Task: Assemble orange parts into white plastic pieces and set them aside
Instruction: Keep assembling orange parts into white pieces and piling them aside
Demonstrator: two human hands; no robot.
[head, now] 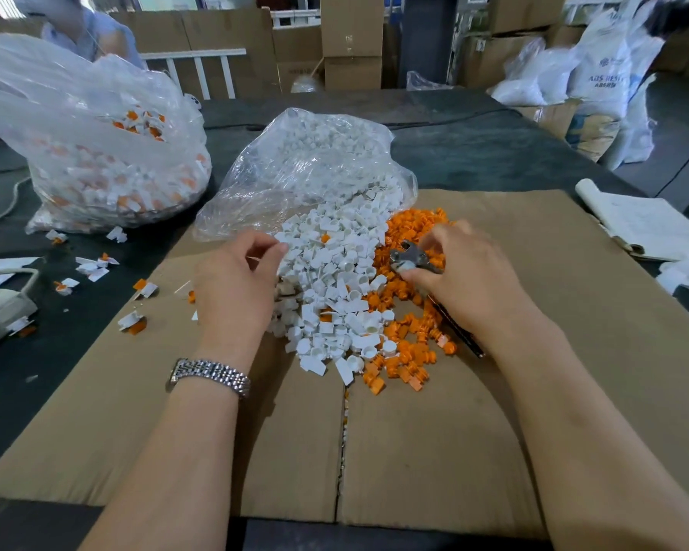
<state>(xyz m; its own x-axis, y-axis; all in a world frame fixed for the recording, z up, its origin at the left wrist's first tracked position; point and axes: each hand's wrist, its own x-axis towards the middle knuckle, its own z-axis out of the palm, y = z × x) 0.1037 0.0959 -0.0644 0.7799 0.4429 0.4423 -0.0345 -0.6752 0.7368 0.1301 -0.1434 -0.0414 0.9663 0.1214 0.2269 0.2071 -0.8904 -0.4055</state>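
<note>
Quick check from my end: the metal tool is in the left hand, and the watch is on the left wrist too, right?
Not quite. The head view shows the metal tool gripped by the right hand, over the orange parts. The left hand holds no tool. The watch is on the left wrist, as you said.

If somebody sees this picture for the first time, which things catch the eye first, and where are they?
First the heap of white plastic pieces spilling from a clear bag onto the cardboard sheet, with the orange parts piled along its right side. Next, the right hand holding a metal tool over the orange parts, and the left hand at the white heap's edge.
</note>
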